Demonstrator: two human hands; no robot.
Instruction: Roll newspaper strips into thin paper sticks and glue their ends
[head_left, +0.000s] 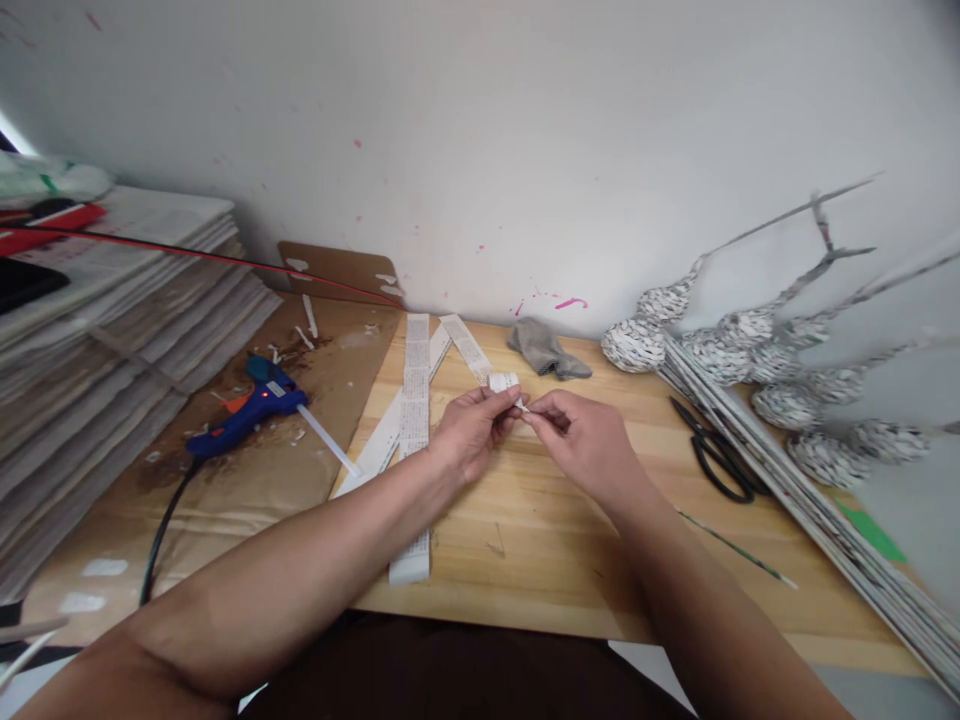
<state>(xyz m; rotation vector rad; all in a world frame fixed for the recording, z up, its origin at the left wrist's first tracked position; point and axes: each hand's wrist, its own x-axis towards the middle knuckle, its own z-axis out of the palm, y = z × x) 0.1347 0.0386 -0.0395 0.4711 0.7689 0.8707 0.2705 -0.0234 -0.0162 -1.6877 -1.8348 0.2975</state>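
My left hand (474,432) is closed round the near end of a printed paper strip (504,382), which curls up above the thumb. At the strip's twisted or folded tip, my right hand (583,438) pinches with thumb and fingertips. The fingers hide the exact shape of that tip. Behind the hands, the strip's far part rests on the wooden table (525,540). Left of my left hand, a long printed strip (414,400) lies over another paper strip (379,440), and my forearm covers part of it.
On brown cardboard (255,530) at left lies a blue glue gun (251,410) with a lit red light, beside stacked newspapers (135,330). A grey cloth (546,350) lies near the wall. Scissors (720,460), a thin green stick (739,550), paper rods (795,500) and woven paper balls (634,345) occupy the right.
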